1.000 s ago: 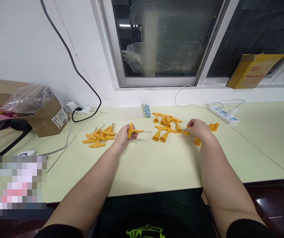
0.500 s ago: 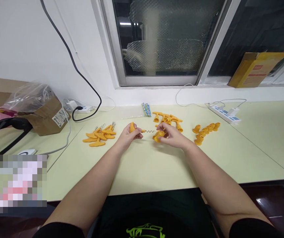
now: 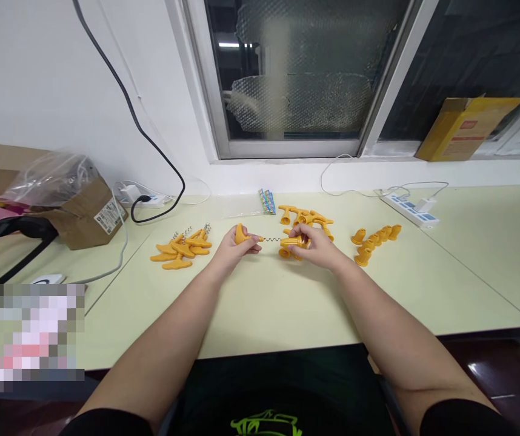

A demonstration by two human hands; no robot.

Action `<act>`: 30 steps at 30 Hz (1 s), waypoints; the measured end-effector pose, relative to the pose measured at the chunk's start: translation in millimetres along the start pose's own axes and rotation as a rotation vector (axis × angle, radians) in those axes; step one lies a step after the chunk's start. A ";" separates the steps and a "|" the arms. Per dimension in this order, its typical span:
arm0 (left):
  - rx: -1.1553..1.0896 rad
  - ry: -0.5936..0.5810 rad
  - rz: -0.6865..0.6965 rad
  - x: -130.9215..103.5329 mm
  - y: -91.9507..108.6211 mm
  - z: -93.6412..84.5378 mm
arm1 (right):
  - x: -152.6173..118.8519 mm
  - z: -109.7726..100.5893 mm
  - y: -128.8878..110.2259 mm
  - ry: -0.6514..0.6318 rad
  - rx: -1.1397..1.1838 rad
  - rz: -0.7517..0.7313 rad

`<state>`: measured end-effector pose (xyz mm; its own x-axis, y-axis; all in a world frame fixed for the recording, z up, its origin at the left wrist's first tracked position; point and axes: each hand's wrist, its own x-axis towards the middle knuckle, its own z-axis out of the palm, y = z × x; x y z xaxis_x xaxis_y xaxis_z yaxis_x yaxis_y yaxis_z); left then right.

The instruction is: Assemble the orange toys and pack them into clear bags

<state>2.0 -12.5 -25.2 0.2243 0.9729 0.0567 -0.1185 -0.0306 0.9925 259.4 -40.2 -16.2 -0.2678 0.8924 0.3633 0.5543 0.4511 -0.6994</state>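
My left hand [image 3: 238, 247] is closed round the yellow handle of a corkscrew [image 3: 271, 240], whose metal spiral points right. Facing it, my right hand [image 3: 313, 245] grips a yellow bell-shaped sleeve [image 3: 291, 241] lying sideways, its narrow end at the spiral's tip. Whether the tip has entered the sleeve I cannot tell. Just below and behind my right fingers are more yellow pieces [image 3: 284, 254], partly hidden. Beyond that hand lies a group of corkscrews fitted with sleeves [image 3: 304, 216].
Several yellow handles with bare spirals [image 3: 182, 248] lie in a pile on the left. Loose yellow sleeves [image 3: 363, 257] stand on the right. Behind are a clear plastic bag [image 3: 242, 206] and a power strip [image 3: 409, 209]. A cardboard box [image 3: 80, 212] stands far left.
My right hand has turned the sleeve from tilted to level and lined it up with the spiral. My left hand holds the corkscrew almost where it was.
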 end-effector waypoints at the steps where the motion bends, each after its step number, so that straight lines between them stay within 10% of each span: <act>1: 0.000 0.005 0.005 -0.5 0.0 0.6 | 0.4 -0.2 0.6 0.014 -0.003 -0.003; 15: -0.039 -0.061 -0.014 -3.1 -2.2 7.0 | 0.7 12.5 1.4 -0.058 0.267 0.075; 25: -0.259 -0.135 -0.298 -8.6 -4.2 15.3 | 3.1 32.9 2.7 0.044 0.167 -0.210; 30: -0.128 -0.180 -0.007 -11.8 0.4 17.9 | 1.7 36.5 -6.2 0.025 0.444 0.050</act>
<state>16.6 -28.1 -23.6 0.3932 0.9160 0.0800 -0.2359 0.0164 0.9716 226.8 -40.9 -33.8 -0.2271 0.9150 0.3334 0.1728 0.3748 -0.9109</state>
